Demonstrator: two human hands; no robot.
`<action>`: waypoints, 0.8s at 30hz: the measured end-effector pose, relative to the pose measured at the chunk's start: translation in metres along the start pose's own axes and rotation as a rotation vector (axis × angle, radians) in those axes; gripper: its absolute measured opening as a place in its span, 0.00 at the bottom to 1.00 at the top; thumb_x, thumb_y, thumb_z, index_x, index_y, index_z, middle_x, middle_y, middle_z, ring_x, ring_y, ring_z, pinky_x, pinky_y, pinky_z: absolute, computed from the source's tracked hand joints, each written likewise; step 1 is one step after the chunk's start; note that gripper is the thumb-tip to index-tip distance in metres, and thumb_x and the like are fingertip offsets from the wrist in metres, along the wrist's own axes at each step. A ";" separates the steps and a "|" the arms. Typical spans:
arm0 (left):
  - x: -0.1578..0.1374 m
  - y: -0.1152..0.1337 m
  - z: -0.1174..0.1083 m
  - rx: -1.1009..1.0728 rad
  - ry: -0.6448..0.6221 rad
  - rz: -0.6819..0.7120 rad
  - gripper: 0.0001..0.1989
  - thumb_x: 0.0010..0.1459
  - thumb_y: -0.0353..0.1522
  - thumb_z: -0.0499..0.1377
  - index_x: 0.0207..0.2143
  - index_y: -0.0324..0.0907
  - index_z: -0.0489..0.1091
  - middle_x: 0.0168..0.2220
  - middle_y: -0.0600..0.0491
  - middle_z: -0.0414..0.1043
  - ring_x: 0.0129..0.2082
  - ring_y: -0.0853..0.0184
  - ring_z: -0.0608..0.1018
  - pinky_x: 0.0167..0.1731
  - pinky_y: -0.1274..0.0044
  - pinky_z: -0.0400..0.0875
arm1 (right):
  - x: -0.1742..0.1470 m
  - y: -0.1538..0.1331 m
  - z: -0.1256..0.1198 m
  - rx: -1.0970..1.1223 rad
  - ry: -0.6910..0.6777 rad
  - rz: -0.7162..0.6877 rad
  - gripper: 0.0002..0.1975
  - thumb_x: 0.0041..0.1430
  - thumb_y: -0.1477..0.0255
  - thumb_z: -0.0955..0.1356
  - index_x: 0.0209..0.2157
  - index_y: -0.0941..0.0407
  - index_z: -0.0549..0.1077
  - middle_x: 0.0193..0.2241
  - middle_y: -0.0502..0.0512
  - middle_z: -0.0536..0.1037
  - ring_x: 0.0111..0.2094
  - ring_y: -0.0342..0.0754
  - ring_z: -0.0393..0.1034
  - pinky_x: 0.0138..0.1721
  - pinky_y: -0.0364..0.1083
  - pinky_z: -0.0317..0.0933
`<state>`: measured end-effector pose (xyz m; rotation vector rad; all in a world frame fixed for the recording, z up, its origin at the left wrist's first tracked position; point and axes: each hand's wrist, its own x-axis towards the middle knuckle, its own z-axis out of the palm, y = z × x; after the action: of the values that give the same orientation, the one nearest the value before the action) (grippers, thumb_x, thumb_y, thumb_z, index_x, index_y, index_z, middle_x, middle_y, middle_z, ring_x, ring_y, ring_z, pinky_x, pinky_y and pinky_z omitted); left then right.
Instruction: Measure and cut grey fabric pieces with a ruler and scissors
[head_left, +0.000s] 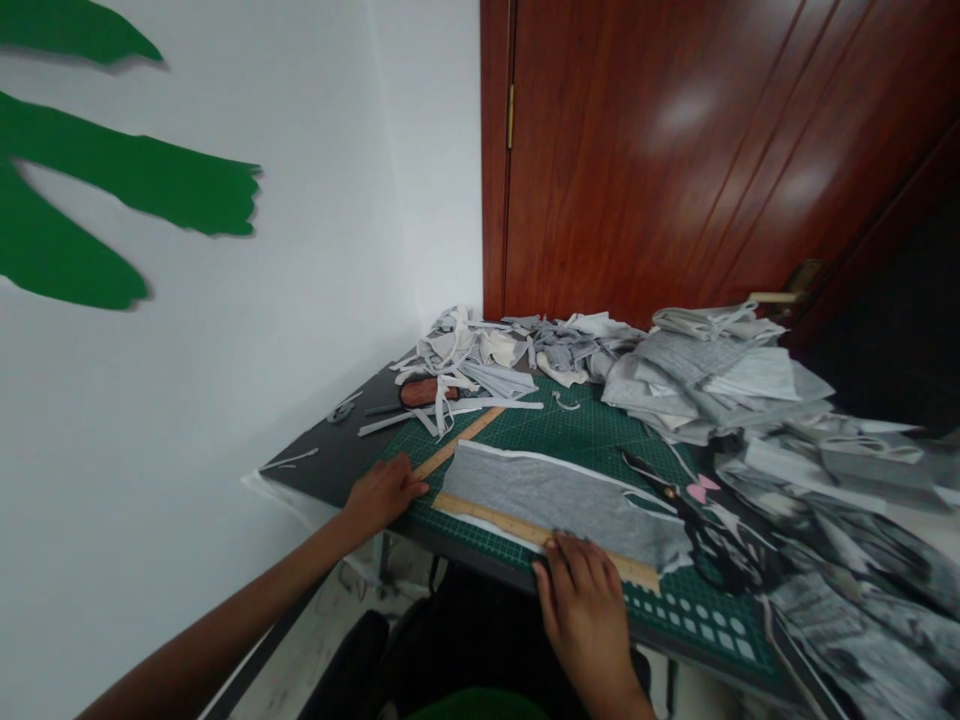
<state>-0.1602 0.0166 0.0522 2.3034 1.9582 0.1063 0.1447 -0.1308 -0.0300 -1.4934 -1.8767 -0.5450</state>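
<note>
A grey fabric piece (pixel 540 490) with white edges lies on a green cutting mat (pixel 577 415). Along its near edge runs a wooden ruler (pixel 495 516), partly covered by my right hand (pixel 589 600). The fingers of that hand are stretched over the ruler and cloth, pressing down; something small and dark by the fingertips is too blurred to name. At the fabric's left side, my left hand (pixel 384 492) is closed on the near end of a second wooden ruler (pixel 469 438), which slants away across the mat. Black-handled scissors (pixel 686 510) lie right of the fabric.
Fabric scraps (pixel 472 350) are heaped at the back left around a brown-handled tool (pixel 420 391). A tall pile of grey cloth (pixel 712 370) and more dark cloth (pixel 870 620) cover the right side. A wall (pixel 315 330) borders the table's left; a wooden door (pixel 637 160) stands behind.
</note>
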 end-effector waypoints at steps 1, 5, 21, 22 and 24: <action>-0.001 0.002 -0.001 0.037 0.023 -0.003 0.14 0.65 0.45 0.58 0.39 0.43 0.71 0.43 0.46 0.76 0.48 0.54 0.77 0.42 0.69 0.69 | 0.000 0.000 0.000 -0.001 0.000 0.000 0.14 0.75 0.69 0.61 0.49 0.57 0.76 0.47 0.65 0.83 0.49 0.62 0.75 0.55 0.61 0.63; 0.000 0.005 -0.005 0.106 0.028 -0.038 0.15 0.64 0.45 0.59 0.38 0.43 0.72 0.45 0.43 0.76 0.53 0.50 0.75 0.45 0.67 0.70 | -0.002 0.001 0.002 -0.006 0.000 -0.010 0.14 0.75 0.69 0.61 0.49 0.58 0.76 0.47 0.66 0.83 0.49 0.63 0.75 0.55 0.62 0.63; 0.015 -0.013 0.003 -0.068 -0.014 -0.049 0.18 0.61 0.50 0.58 0.34 0.45 0.72 0.40 0.50 0.78 0.45 0.58 0.79 0.38 0.74 0.68 | -0.001 0.001 0.000 0.000 0.003 -0.021 0.14 0.76 0.68 0.61 0.49 0.58 0.76 0.47 0.65 0.83 0.49 0.62 0.75 0.55 0.62 0.64; 0.015 -0.013 0.002 -0.065 -0.019 -0.051 0.18 0.61 0.50 0.58 0.34 0.45 0.71 0.40 0.50 0.78 0.45 0.59 0.79 0.37 0.74 0.68 | -0.001 0.001 0.000 -0.001 0.004 -0.017 0.14 0.76 0.68 0.61 0.49 0.58 0.76 0.47 0.65 0.83 0.49 0.62 0.75 0.55 0.62 0.64; 0.015 -0.015 0.000 -0.056 -0.034 -0.056 0.18 0.60 0.50 0.58 0.33 0.45 0.71 0.38 0.51 0.78 0.44 0.59 0.79 0.35 0.74 0.67 | -0.001 0.001 0.000 -0.002 0.012 -0.011 0.14 0.76 0.68 0.61 0.49 0.57 0.76 0.47 0.64 0.83 0.49 0.62 0.75 0.55 0.61 0.64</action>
<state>-0.1720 0.0341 0.0497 2.1997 1.9759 0.1149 0.1458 -0.1310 -0.0311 -1.4794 -1.8766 -0.5600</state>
